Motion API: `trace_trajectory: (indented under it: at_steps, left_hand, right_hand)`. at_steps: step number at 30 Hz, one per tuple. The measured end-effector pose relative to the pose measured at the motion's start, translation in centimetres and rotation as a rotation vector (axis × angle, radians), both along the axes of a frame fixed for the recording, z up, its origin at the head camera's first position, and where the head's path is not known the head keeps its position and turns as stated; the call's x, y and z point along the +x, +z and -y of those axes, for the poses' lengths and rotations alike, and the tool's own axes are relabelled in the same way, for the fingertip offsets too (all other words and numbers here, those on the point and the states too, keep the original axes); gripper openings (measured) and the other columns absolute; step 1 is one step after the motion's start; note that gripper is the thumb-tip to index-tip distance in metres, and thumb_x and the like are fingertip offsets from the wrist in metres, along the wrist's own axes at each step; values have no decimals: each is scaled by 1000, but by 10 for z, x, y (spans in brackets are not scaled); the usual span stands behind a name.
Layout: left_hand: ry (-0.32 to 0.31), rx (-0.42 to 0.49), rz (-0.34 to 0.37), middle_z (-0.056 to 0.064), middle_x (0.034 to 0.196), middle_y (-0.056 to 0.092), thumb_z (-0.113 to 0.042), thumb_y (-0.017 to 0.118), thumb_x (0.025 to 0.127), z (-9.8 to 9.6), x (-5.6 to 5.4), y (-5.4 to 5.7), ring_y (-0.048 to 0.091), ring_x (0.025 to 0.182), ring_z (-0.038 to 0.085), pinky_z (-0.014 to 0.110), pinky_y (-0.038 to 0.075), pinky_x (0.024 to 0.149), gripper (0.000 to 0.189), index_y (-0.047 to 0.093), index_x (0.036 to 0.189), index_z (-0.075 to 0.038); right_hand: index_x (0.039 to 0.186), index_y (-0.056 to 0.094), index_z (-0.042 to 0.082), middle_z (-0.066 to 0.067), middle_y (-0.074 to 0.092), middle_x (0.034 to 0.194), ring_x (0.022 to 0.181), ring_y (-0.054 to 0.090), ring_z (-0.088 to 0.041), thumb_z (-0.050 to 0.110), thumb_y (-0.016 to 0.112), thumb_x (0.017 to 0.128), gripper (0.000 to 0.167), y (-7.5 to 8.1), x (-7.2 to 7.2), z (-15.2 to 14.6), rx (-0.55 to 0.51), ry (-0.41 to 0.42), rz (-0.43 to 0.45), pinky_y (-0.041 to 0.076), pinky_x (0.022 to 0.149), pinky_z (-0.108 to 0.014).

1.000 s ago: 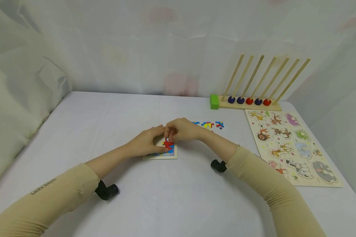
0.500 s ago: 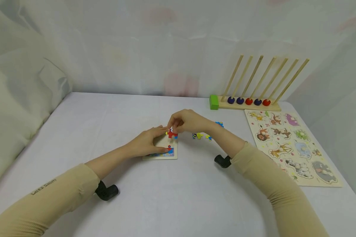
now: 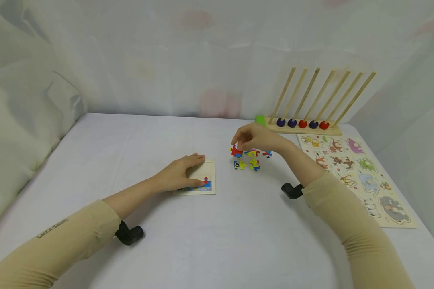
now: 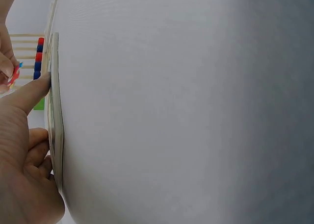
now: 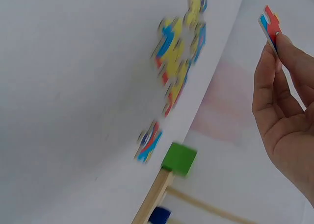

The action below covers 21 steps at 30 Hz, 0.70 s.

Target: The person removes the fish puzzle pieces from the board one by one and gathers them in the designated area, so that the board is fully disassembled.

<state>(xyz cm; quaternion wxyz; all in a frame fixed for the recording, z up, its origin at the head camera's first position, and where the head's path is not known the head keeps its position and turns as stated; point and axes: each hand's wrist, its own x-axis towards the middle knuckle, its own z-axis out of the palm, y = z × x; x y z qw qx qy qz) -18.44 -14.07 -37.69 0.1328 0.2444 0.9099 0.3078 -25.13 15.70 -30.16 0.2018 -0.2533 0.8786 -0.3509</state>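
Note:
My left hand (image 3: 176, 173) rests on a small wooden puzzle board (image 3: 210, 170), its thumb lying on a blue-and-red piece (image 3: 207, 185) along the near side. The palm and fingers hide the board's left part. In the left wrist view the thumb (image 4: 37, 91) lies on the thin board (image 4: 58, 111). My right hand (image 3: 262, 138) pinches a red-and-blue jigsaw piece (image 3: 236, 151) between thumb and fingertips. That piece (image 5: 271, 30) is held above the table in the right wrist view. Several loose jigsaw pieces (image 3: 254, 163), yellow, red and blue, lie below and beside this hand.
A bead rack (image 3: 304, 125) with upright wooden rods, several beads and a green end block (image 3: 260, 119) stands at the back right. An animal peg puzzle (image 3: 369, 180) lies at the right, partly behind the right forearm. White cloth covers the table (image 3: 217, 241).
My right hand has lifted the red jigsaw piece off the board and carried it right, to the loose pieces. The left hand has stayed on the board.

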Motion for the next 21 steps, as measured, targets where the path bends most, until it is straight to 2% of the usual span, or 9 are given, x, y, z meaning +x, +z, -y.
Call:
trace_trajectory:
  at_steps: [7, 13, 21]
  left_hand:
    - [3, 0, 4, 2, 161, 36, -51, 76, 81, 3, 0, 0, 23, 155, 25, 48, 18, 128, 89, 39, 152, -14]
    - [7, -13, 0, 0, 161, 36, -52, 76, 82, 4, -1, -2, 23, 155, 24, 46, 17, 128, 88, 39, 152, -15]
    - [-3, -10, -13, 1, 161, 36, -51, 76, 82, 4, 0, -1, 23, 155, 25, 46, 17, 128, 88, 39, 152, -13]
  right_hand:
    - [110, 71, 8, -9, 68, 93, 85, 65, -25, 9, 68, 91, 19, -2, -6, -31, 49, -67, 11, 55, 80, -40]
    - [112, 71, 5, -11, 67, 94, 85, 61, -22, 5, 68, 89, 23, -3, -10, -53, 69, -53, 38, 53, 78, -37]
    - [113, 72, 8, -10, 71, 103, 90, 65, -15, 10, 71, 88, 25, -10, -15, -77, 135, -56, 89, 55, 80, -28]
